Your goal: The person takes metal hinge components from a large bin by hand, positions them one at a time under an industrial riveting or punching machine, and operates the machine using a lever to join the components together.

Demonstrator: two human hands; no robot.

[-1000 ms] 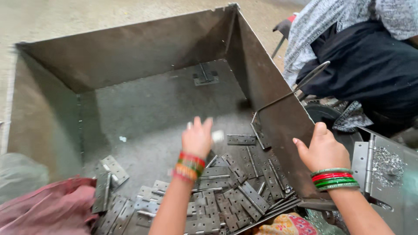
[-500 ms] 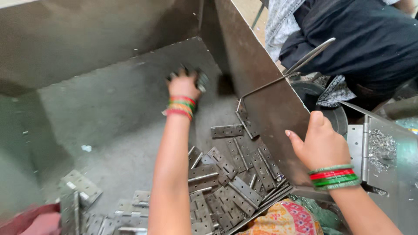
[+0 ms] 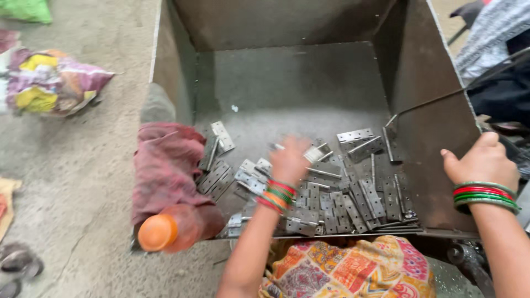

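The big grey metal bin [image 3: 287,83] sits open in front of me, its near floor strewn with flat steel hinges [image 3: 353,198]. My right hand [image 3: 481,163] grips the bin's right wall, fingers curled over the edge. My left hand [image 3: 289,160] hovers blurred right above the hinges; whether its fingers pinch one, I cannot tell.

The left hand [image 3: 288,160] reaches forward and down, arm extended, back of the hand up, fingers curled and blurred, so its grasp cannot be told. Bangles ring its wrist. The right hand [image 3: 481,161] is off to the side, palm down, thumb spread, fingers bent over an edge, also bangled
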